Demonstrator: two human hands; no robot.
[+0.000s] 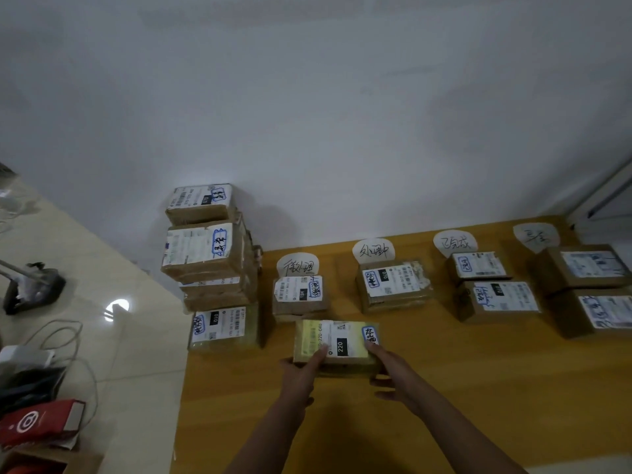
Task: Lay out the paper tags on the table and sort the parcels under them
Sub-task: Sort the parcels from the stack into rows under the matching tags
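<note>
Both my hands hold a yellowish parcel (337, 342) with a white label marked 220, just above the wooden table (427, 405). My left hand (302, 369) grips its near left corner; my right hand (386, 367) grips its near right side. Several round paper tags lie along the far edge: the first (298, 265), second (373, 249), third (455, 242) and fourth (536, 236). One brown parcel (299, 295) sits under the first tag, one (393, 285) under the second, two (492, 285) under the third, two (588, 285) under the fourth.
A tall stack of unsorted parcels (212, 248) stands at the table's far left corner, with a yellowish parcel (224, 328) in front of it. Left of the table, on the tiled floor, lie cables, a black stand (32, 289) and a red box (37, 422). A white wall backs the table.
</note>
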